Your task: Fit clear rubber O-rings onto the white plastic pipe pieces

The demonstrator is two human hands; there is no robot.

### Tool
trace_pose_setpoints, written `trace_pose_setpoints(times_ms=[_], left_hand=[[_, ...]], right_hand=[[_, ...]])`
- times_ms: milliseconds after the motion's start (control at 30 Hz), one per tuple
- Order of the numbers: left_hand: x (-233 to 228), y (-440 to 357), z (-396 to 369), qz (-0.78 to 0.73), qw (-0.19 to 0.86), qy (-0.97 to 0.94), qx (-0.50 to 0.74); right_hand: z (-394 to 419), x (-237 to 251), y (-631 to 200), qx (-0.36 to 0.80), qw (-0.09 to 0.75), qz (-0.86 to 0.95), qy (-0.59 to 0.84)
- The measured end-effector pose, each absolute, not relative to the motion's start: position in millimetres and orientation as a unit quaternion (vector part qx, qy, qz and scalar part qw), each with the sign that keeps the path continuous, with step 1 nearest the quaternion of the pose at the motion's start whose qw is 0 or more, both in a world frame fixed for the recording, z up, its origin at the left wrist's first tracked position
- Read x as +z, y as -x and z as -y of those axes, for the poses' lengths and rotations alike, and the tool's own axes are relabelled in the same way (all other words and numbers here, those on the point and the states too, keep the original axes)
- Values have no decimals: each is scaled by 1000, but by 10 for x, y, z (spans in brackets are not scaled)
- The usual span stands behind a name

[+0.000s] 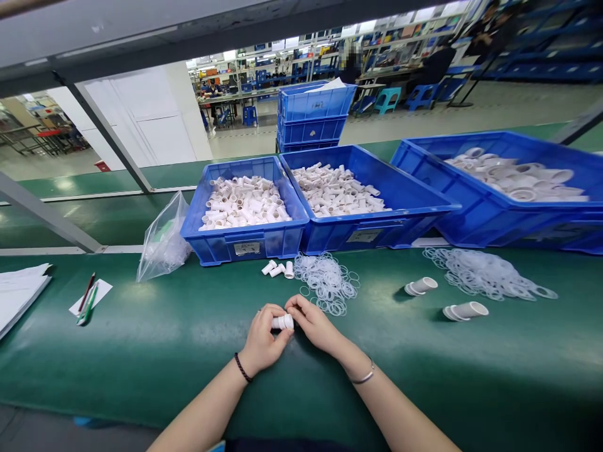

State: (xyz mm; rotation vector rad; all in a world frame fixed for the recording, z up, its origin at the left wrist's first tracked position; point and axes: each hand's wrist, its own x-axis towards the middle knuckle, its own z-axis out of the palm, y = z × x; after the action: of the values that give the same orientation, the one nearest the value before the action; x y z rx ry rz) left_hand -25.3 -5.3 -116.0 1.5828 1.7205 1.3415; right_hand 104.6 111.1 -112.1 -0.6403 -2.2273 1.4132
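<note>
Head view: a small white tube fitting [283, 322] is held between both hands just above the green table [141, 351]. The left hand [264, 342] is closed around the fitting's left end, its fingers [276, 312] curled over the top, and the right hand [315, 325] is pinched on the right end with its fingers [294, 306] bent down onto it. A dark band is worn on the left wrist and a thin bracelet on the right.

Just beyond the hands, a heap of clear rubber rings [327, 281] lies on the table, with three loose white fittings [277, 269] beside it to the left. Further right, two larger white sleeves [445, 300] lie on their sides (well apart from the hands), near a second, bigger pile of rings [485, 273]. To the left, a clear plastic bag [162, 242], pens on a paper slip [88, 296] and a stack of sheets [19, 292] are seen.

Behind these, three blue bins are lined up: the left bin [245, 242] and middle bin [372, 235] are filled with small white fittings, the right bin [494, 213] with larger ones. Stacked blue crates [313, 116] stand further back.
</note>
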Motion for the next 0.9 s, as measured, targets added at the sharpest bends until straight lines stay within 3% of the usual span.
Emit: trace_pose_setpoints(times_ms=[100, 200, 433, 900], left_hand=[[-1154, 200, 44, -610, 251, -523, 540], [-1183, 150, 14, -595, 341, -424, 592], [-1260, 114, -60, -530, 474, -239, 661], [-1193, 112, -69, -445, 540, -160, 696]], right_hand=[[-1085, -1137, -1019, 631, 198, 716, 224], [-1041, -1174, -989, 669, 212, 673, 234], [-1006, -1186, -959, 604, 232, 720, 253], [-991, -1174, -992, 536, 262, 758, 263]])
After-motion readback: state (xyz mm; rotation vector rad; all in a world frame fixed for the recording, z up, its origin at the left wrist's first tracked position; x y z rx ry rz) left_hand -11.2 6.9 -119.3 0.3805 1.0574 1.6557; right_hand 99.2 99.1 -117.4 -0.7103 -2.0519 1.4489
